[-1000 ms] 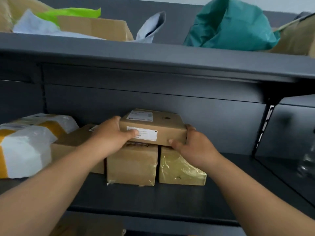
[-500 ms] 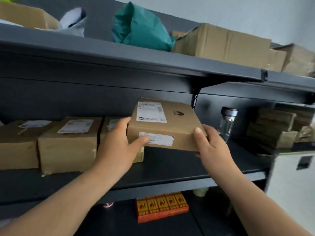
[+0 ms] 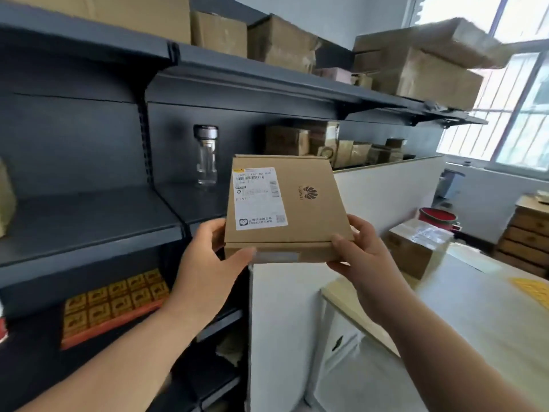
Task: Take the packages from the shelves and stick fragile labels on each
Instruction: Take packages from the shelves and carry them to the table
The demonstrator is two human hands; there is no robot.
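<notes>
1. The box is off the shelf, held up in mid-air in front of it between both hands. Its top is tipped toward the person, with a white shipping label on the left half and a printed logo on the right.
2. The left hand has its grip clamped on the near left corner, thumb across the front edge.
3. The right hand does the same on the near right corner, thumb on top and fingers underneath.
4. A glass jar with a metal lid stands upright on the shelf behind the box.
5. One shelf down lies a sheet of orange and yellow stickers, too blurry to read.
6. Off to the right is a pale surface with a taped carton at its far end and a yellow sheet by the edge.
</notes>
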